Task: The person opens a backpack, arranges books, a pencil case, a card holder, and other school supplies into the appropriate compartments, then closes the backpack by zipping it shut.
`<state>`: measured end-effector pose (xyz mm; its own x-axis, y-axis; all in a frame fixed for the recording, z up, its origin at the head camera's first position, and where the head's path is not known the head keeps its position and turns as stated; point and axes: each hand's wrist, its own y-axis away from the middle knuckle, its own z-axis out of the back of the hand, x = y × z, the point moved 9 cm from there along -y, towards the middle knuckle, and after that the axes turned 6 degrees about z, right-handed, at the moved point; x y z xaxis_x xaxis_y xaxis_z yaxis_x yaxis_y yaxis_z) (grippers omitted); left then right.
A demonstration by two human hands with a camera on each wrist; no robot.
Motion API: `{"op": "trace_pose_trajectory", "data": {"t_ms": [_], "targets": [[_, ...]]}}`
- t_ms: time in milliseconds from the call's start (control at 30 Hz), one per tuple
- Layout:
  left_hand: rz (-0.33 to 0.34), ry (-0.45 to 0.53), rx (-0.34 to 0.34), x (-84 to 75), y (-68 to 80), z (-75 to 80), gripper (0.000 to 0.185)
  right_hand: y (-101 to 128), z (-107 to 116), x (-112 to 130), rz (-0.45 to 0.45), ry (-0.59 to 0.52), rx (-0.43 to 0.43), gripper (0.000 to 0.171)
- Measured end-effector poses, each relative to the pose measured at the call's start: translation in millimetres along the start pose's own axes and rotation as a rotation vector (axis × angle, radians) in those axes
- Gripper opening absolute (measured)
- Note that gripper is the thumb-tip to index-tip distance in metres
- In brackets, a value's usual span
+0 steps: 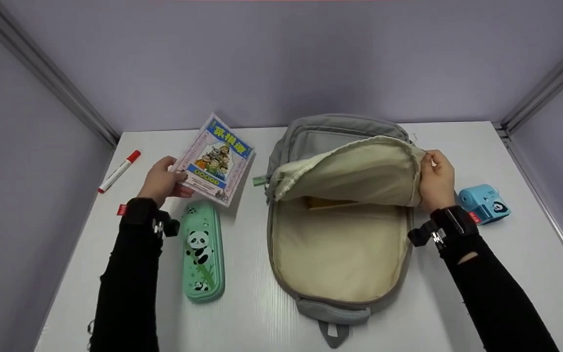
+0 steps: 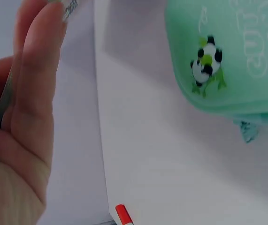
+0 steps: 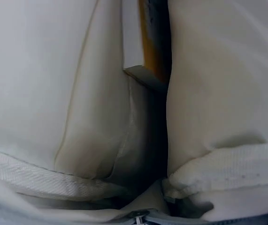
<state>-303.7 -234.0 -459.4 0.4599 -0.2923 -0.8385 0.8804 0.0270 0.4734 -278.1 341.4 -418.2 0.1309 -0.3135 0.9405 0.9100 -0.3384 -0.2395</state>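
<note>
My left hand (image 1: 160, 180) grips a pink-edged book (image 1: 216, 161) by its left side, thumb over the cover. The book is tilted above the table, and its cover has cartoon figures and blue bands. In the left wrist view the fingers (image 2: 37, 70) stand upright along the frame's left side. With my right hand (image 1: 437, 180) I pinch the rim of the unzipped flap on a grey backpack (image 1: 340, 259), holding it lifted. Inside lies an orange-yellow book (image 3: 150, 47), partly hidden by the flap. Cream lining shows in the bag's open main compartment.
Below the left hand lies a green panda pencil case (image 1: 203, 254). A red-capped marker (image 1: 119, 171) rests at the table's left edge. To the right of the backpack sits a blue panda-printed gadget (image 1: 485, 203). Grey walls enclose the white table (image 1: 247, 313) at the back and sides.
</note>
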Motion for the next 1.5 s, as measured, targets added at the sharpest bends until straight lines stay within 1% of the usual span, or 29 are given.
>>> {"op": "trace_pose_trajectory", "data": {"t_ms": [100,167,233,300,400,467,567,633,700,767,833,867,933,1033,1100,1167,1233,1300,1400,1500], "targets": [[-0.061,0.210,0.007,2.3,24.5,4.7,0.016,-5.2,0.3,1.4,0.011,-0.022,-0.035,0.027],[-0.089,0.330,0.022,6.3,46.2,4.0,0.013,-8.3,0.6,0.9,0.013,-0.044,-0.058,0.027],[-0.103,0.431,0.032,11.5,71.5,0.7,0.013,-11.2,1.0,-0.9,0.008,-0.064,-0.074,0.027],[-0.115,0.498,0.042,16.6,98.6,-4.3,0.012,-13.7,1.3,-2.9,0.003,-0.074,-0.082,0.027],[-0.129,0.573,0.093,24.3,136.4,-14.1,0.010,-16.5,1.1,-5.0,-0.001,-0.071,-0.077,0.029],[-0.119,0.612,0.162,30.8,156.4,-22.2,0.012,-17.2,0.3,-5.7,0.001,-0.068,-0.066,0.029],[-0.071,0.652,0.318,40.9,179.7,-38.6,0.019,-16.8,0.2,-4.6,-0.004,-0.081,-0.054,0.029],[-0.023,0.665,0.429,47.0,191.3,-52.0,0.022,-16.2,0.8,-3.1,-0.006,-0.083,-0.052,0.029],[0.020,0.671,0.531,51.1,199.4,-68.1,0.023,-16.4,1.4,-1.5,-0.007,-0.085,-0.056,0.030],[0.059,0.673,0.603,53.7,203.5,-86.6,0.023,-17.8,2.0,-1.6,-0.007,-0.087,-0.064,0.031],[0.100,0.683,0.646,54.8,203.6,-108.1,0.022,-18.4,1.9,-2.3,-0.014,-0.099,-0.069,0.031],[0.122,0.684,0.653,55.1,202.6,-119.8,0.023,-18.9,1.9,-3.2,-0.015,-0.100,-0.071,0.031],[0.173,0.689,0.645,54.6,198.6,-143.9,0.026,-18.7,1.6,-4.0,-0.016,-0.096,-0.067,0.030],[0.241,0.691,0.598,51.0,189.8,-179.0,0.030,-17.0,1.7,-3.7,-0.003,-0.074,-0.067,0.029],[0.268,0.687,0.554,46.9,181.8,-199.7,0.033,-16.6,2.1,-3.2,0.014,-0.064,-0.073,0.028],[0.280,0.691,0.510,41.9,173.0,-217.7,0.037,-16.6,2.0,-3.0,0.020,-0.071,-0.079,0.027],[0.281,0.702,0.472,36.5,162.8,-234.9,0.040,-16.5,1.5,-3.1,0.020,-0.086,-0.082,0.027],[0.288,0.725,0.435,31.7,151.5,-251.3,0.041,-15.9,1.2,-2.9,0.023,-0.087,-0.074,0.026],[0.283,0.759,0.376,25.0,133.5,-274.7,0.040,-14.9,1.2,-3.7,0.016,-0.117,-0.066,0.027],[0.278,0.803,0.297,18.6,116.5,-293.9,0.051,-13.7,1.7,-2.5,0.039,-0.083,-0.046,0.023]]}}
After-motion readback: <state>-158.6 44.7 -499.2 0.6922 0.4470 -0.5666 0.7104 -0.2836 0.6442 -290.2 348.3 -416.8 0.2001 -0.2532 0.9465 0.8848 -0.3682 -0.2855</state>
